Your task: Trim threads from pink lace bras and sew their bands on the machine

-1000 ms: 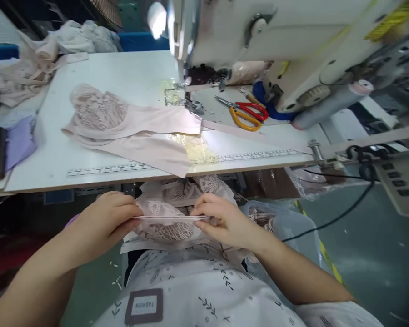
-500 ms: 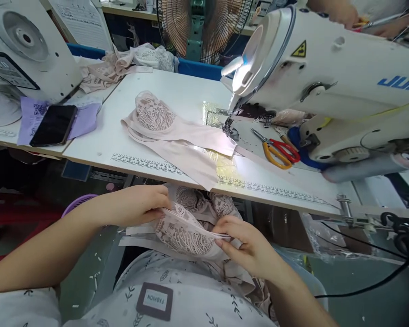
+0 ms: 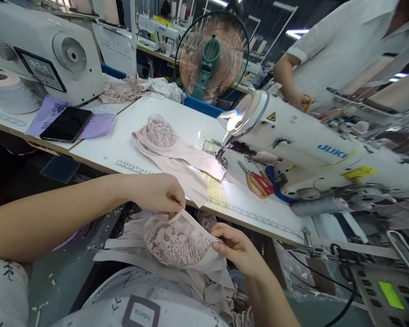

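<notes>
My left hand pinches the upper edge of a pale pink lace bra cup piece held over my lap. My right hand grips the same piece at its right edge. The lace is spread between both hands, below the table's front edge. On the white table lies another pink lace garment piece, its right end under the needle of the white sewing machine.
Red and orange scissors lie beside the machine. A black phone rests on purple paper at left, by a second machine. A fan stands behind. Another person in white works at the back right. A control panel sits low right.
The view has tilted upward, showing more of the room and another person. My hands have lifted and spread the lace piece, my left hand now higher near the table edge.
</notes>
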`<state>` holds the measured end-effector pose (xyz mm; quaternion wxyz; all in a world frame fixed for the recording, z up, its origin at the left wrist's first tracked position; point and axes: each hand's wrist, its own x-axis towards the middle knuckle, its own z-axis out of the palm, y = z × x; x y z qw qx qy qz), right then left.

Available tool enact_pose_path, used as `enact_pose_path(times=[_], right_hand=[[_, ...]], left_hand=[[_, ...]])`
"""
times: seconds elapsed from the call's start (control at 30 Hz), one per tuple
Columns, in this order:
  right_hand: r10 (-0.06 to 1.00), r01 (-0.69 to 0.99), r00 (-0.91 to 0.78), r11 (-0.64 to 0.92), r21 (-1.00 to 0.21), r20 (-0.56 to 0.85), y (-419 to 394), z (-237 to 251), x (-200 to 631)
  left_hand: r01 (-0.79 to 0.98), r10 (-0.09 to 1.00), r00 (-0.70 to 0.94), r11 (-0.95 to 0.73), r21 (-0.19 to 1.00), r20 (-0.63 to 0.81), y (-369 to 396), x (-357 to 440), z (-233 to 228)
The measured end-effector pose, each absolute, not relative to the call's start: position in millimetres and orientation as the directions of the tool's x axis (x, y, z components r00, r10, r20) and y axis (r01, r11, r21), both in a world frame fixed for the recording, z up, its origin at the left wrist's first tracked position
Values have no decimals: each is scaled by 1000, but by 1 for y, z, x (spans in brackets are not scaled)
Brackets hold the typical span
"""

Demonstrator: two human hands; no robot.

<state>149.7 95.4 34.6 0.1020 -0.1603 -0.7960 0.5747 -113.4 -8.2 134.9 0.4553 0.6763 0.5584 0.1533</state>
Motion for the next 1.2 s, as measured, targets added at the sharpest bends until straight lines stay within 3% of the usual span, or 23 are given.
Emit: enact_pose_path(times=[0.13,0.23,0.37,0.47,0.7,0.8,0.87,0.93,1.1,1.2], right_hand=[[393,129,-919,349,-928,20,95,45,149],[373,135,-927,428,-894,39,98,59,148],[221,100,-975,510,-854,19,103,80,141],[149,-24,-982,502,-865,114,99,92,126],[344,-92,-886,527,-845,311,74,99,86],[402,-91,-858,492,-866,319,71,96,86],[430,-96,-849,445,-890,307,72,94,88],[446,-101,-843,416,-904,300,74,91,90],[464,-112,-835,384,-916,297,77,88,92],[483,-78,-842,331,-941,240,79,85,92]], left_hand=[[632,885,291,107,767,-364,-6,-112,147],[729,902,278,25,684,-329,-6,-110,161],[818,911,286,-71,570,-297,-8,-98,183],[853,909,283,-93,514,-305,-9,-86,194],[894,892,317,-168,415,-322,-6,-81,197],[925,988,145,-119,361,-47,-19,-90,190],[916,977,-33,-54,397,209,-33,-94,178],[874,953,-105,-48,484,284,-45,-94,159],[748,991,-56,-38,663,121,-45,-76,111],[622,990,-99,-18,783,102,-34,-64,97]])
